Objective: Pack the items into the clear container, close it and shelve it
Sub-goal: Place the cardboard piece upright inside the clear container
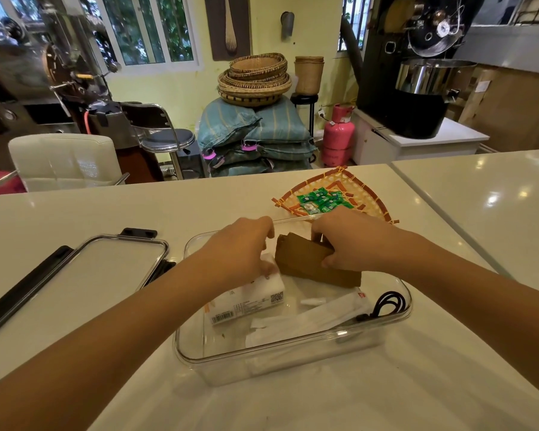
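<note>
- the clear container (280, 357) sits open on the white surface (386, 384), near the middle. its rim is thin and its walls look smooth and stiff, so to lift it later i would grip both short ends.
- inside lie flat white paper sachets (308, 318), a white barcoded packet (246, 301) and a black cord loop (389, 303) at the right end. all look light and soft.
- the left hand (243, 247) is curled onto the white packet, pressing or holding it; the fingertips are hidden.
- the right hand (352, 241) is clamped on a stack of brown paper sleeves (311, 262), tilted over the container's far half. the stack looks light but loose, so it is best pinched across its thickness.
- the lid (84, 275) with black latches lies left of the container, apart from it.
- the woven tray (364, 188) of green candies (321, 199) sits just beyond the far rim, leaving little room there; the right side is open.
</note>
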